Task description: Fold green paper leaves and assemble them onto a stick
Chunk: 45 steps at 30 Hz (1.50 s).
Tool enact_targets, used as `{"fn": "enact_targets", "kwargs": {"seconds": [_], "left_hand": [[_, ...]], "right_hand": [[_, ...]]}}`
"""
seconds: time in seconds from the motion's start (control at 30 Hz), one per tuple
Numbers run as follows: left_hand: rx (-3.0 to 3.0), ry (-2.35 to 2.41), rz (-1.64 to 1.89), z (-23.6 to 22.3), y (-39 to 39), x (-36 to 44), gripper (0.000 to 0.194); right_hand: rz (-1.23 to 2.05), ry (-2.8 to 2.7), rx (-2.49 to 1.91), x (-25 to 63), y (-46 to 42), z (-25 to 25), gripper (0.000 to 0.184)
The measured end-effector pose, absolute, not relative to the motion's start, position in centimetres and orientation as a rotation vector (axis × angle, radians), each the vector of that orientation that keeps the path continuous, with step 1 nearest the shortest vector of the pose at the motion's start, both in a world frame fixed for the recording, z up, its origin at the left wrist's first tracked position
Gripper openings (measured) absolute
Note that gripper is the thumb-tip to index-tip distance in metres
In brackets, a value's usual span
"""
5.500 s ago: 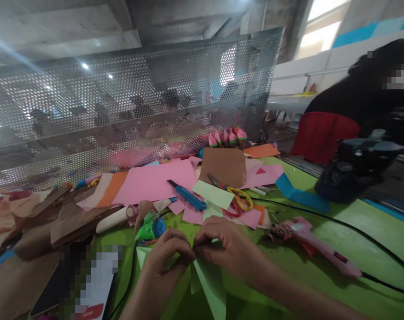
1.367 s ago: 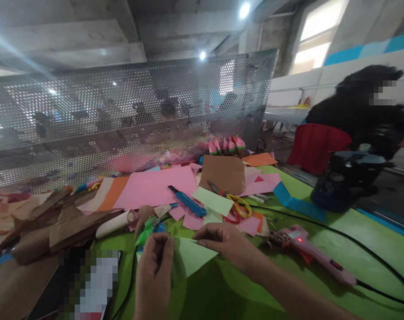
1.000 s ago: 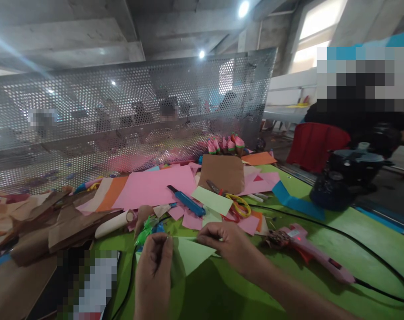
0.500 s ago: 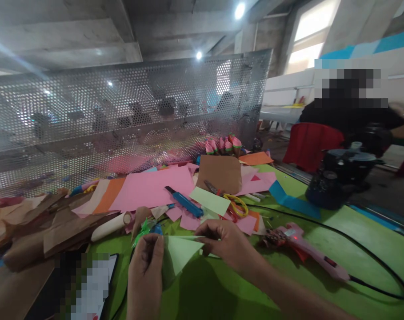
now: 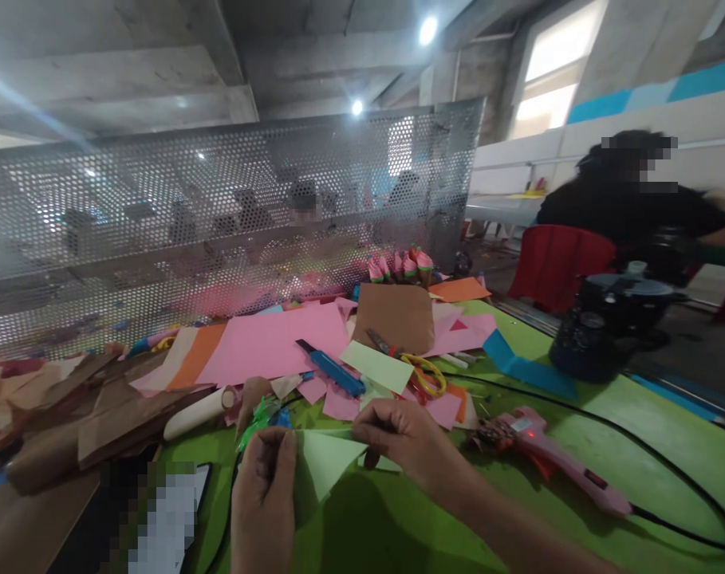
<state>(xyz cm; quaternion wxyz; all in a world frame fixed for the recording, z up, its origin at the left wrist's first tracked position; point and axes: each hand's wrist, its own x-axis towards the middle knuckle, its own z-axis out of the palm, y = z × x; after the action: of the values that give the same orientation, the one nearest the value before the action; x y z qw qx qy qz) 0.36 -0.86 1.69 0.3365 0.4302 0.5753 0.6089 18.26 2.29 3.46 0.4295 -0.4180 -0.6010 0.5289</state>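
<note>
A folded piece of light green paper [image 5: 326,466] is stretched between my two hands above the green table [image 5: 386,526]. My left hand [image 5: 265,478] pinches its left edge between thumb and fingers. At the upper right corner, my right hand [image 5: 398,437] grips the same paper with closed fingertips. Just beyond the hands lie a blue utility knife [image 5: 336,372], a flat light green strip of paper [image 5: 377,365] and yellow-handled scissors [image 5: 427,375]. Another small light green piece [image 5: 381,463] rests on the table under my right hand.
A pink hot glue gun [image 5: 557,454] with a black cord lies at right. Pink paper sheets [image 5: 278,339], a brown card [image 5: 395,315] and a white paper roll [image 5: 198,411] cover the back. Small pink-topped cones [image 5: 401,265] stand by the perforated metal screen [image 5: 218,215]. A person [image 5: 625,199] sits beyond.
The view has tilted slightly, so the scene sits a little lower. Both hands keep their hold on the folded green paper, with barely any movement.
</note>
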Motion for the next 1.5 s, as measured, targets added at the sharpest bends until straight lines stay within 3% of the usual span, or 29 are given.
{"fn": "enact_targets", "kwargs": {"seconds": [0.17, 0.37, 0.73, 1.2, 1.5], "left_hand": [[1.197, 1.481, 1.614, 1.8, -0.9, 0.2, 0.038], [1.303, 1.434, 1.626, 1.5, -0.9, 0.5, 0.035], [1.331, 1.451, 1.596, 0.7, -0.9, 0.5, 0.035], [1.009, 1.541, 1.625, 1.1, -0.2, -0.7, 0.036], [1.162, 1.544, 1.575, 1.1, -0.6, -0.1, 0.036]], "right_hand": [[1.493, -1.406, -0.972, 18.5, 2.5, 3.7, 0.036], [1.26, -1.642, -1.135, 18.3, 2.2, 3.7, 0.029], [1.037, -1.804, -1.166, 18.3, 2.1, 3.2, 0.041], [1.187, -1.5, -1.053, 20.0, 3.6, 4.2, 0.033], [1.028, -1.657, -1.108, 19.2, 2.7, 4.4, 0.022]]}}
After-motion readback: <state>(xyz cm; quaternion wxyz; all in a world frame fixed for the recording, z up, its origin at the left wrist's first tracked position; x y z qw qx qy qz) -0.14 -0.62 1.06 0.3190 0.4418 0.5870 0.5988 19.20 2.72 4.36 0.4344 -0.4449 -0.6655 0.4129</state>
